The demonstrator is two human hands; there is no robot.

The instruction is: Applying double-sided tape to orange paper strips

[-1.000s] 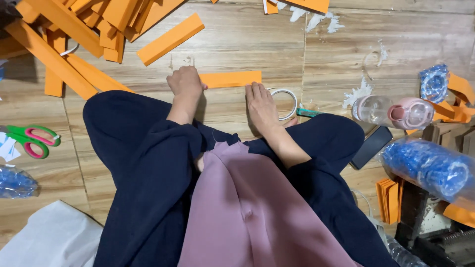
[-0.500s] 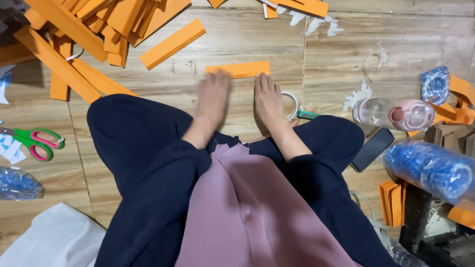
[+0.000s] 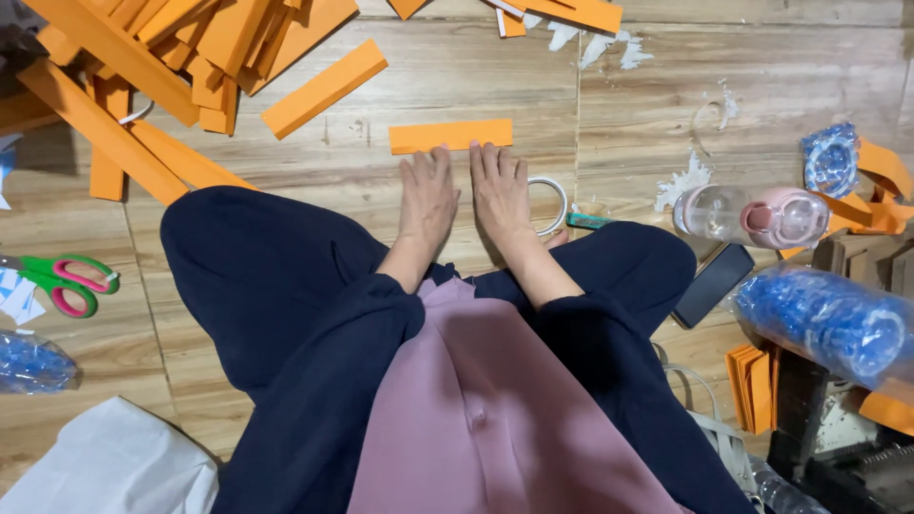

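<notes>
I sit cross-legged on a wooden floor in dark trousers. An orange card strip lies flat just beyond my fingers. My left hand and my right hand rest side by side, palms down, fingers stretched out, fingertips at the strip's near edge. Neither hand holds anything. A roll of clear tape lies right beside my right hand, partly hidden by it.
A heap of orange strips fills the upper left, one loose strip lying apart. Green and pink scissors lie at left. At right are a clear bottle with pink cap, a dark phone and blue bagged rolls.
My left hand has slid right to lie next to my right hand. The orange strip now sits farther from me, in front of both hands' fingertips.
</notes>
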